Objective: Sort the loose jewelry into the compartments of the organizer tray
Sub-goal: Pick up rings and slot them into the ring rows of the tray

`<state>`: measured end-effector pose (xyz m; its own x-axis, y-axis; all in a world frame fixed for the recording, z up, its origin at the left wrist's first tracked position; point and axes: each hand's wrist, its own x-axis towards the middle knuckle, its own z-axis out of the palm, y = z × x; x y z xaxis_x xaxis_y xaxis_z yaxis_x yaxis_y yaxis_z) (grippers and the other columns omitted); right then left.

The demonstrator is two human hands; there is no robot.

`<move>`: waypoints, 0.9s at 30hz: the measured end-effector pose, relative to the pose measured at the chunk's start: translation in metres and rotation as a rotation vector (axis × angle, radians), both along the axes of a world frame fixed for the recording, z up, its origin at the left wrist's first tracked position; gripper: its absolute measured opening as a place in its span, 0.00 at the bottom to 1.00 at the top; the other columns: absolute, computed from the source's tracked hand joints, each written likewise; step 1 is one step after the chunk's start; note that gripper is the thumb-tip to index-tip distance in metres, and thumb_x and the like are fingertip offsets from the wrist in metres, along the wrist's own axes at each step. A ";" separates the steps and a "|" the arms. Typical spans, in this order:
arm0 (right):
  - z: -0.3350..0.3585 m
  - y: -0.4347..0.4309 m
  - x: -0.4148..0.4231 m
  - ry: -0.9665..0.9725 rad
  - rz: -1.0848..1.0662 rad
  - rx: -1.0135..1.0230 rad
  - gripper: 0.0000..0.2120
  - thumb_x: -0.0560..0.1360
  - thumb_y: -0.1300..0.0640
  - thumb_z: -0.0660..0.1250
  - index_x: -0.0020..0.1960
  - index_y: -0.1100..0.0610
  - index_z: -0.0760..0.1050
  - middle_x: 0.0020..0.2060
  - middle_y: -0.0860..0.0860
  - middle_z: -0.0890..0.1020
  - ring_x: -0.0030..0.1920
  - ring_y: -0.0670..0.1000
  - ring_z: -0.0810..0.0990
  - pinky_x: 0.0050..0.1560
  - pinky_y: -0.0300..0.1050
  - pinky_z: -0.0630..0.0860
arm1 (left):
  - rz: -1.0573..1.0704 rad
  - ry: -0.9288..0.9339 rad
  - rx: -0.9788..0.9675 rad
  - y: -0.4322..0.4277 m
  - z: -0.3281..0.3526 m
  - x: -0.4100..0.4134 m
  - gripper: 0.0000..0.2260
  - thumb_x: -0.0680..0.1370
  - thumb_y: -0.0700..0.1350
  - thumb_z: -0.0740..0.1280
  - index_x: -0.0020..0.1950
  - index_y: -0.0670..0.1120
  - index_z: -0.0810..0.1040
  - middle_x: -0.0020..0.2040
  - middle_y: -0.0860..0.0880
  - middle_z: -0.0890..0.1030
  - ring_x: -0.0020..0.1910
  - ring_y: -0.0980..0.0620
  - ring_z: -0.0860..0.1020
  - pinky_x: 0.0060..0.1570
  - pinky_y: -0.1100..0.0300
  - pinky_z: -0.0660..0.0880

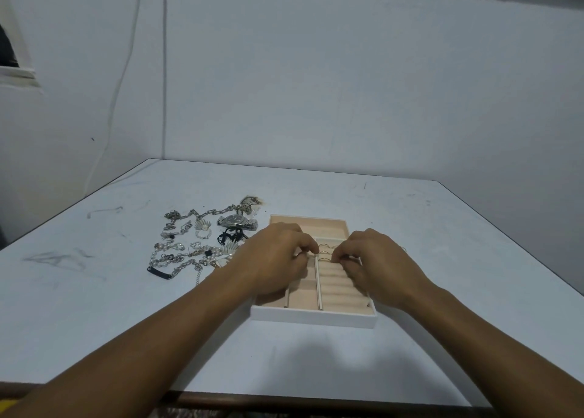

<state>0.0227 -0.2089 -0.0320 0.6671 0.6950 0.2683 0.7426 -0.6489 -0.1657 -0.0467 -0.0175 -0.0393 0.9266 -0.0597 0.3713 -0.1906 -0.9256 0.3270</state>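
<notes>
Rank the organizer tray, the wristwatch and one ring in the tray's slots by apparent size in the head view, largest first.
1. organizer tray, largest by far.
2. wristwatch.
3. ring, smallest, though it sits partly sunk in its slot.

A scuffed white table [474, 228] carries the organizer tray [313, 318] and, just left, loose jewelry [189, 250].

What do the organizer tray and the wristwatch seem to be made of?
Organizer tray: smooth white outer wall, perhaps board; matte beige lining, probably velvet-like cloth. Wristwatch: shiny grey metal case and band, likely steel, by its glints.
</notes>
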 end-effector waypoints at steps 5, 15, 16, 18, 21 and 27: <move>0.001 -0.001 0.002 0.075 -0.018 0.092 0.10 0.78 0.57 0.64 0.53 0.49 0.82 0.48 0.45 0.81 0.52 0.49 0.75 0.53 0.47 0.72 | -0.004 -0.009 0.001 -0.002 0.003 0.001 0.12 0.77 0.43 0.63 0.56 0.52 0.82 0.52 0.53 0.81 0.54 0.53 0.76 0.53 0.59 0.71; 0.009 -0.034 0.022 0.190 -0.121 0.269 0.09 0.76 0.59 0.66 0.48 0.47 0.82 0.44 0.42 0.81 0.44 0.43 0.78 0.47 0.40 0.74 | -0.027 -0.003 0.006 -0.014 0.002 0.021 0.12 0.76 0.43 0.64 0.54 0.52 0.83 0.50 0.52 0.81 0.54 0.52 0.75 0.55 0.55 0.72; 0.009 -0.037 0.023 0.204 -0.128 0.278 0.09 0.76 0.58 0.66 0.46 0.46 0.81 0.44 0.42 0.81 0.44 0.42 0.78 0.45 0.39 0.73 | -0.029 0.003 0.002 -0.017 0.002 0.024 0.11 0.76 0.44 0.64 0.54 0.52 0.83 0.50 0.53 0.80 0.54 0.52 0.75 0.55 0.57 0.71; 0.010 -0.043 0.027 0.222 -0.142 0.295 0.10 0.76 0.58 0.66 0.43 0.43 0.79 0.43 0.41 0.81 0.43 0.40 0.78 0.41 0.38 0.72 | -0.031 0.024 0.006 -0.025 0.005 0.031 0.11 0.76 0.45 0.64 0.54 0.52 0.83 0.52 0.53 0.79 0.55 0.53 0.73 0.53 0.59 0.69; 0.012 -0.053 0.032 0.248 -0.179 0.323 0.08 0.76 0.57 0.66 0.44 0.44 0.78 0.42 0.40 0.80 0.41 0.40 0.79 0.41 0.38 0.73 | -0.050 0.035 0.013 -0.038 0.010 0.042 0.11 0.75 0.46 0.64 0.54 0.52 0.83 0.54 0.52 0.79 0.56 0.51 0.73 0.56 0.55 0.70; 0.016 -0.072 0.045 0.267 -0.261 0.357 0.07 0.75 0.58 0.66 0.45 0.46 0.79 0.43 0.39 0.81 0.42 0.39 0.79 0.38 0.33 0.72 | -0.034 0.136 0.107 -0.066 0.012 0.064 0.11 0.77 0.52 0.62 0.56 0.55 0.80 0.60 0.51 0.77 0.62 0.49 0.71 0.60 0.52 0.67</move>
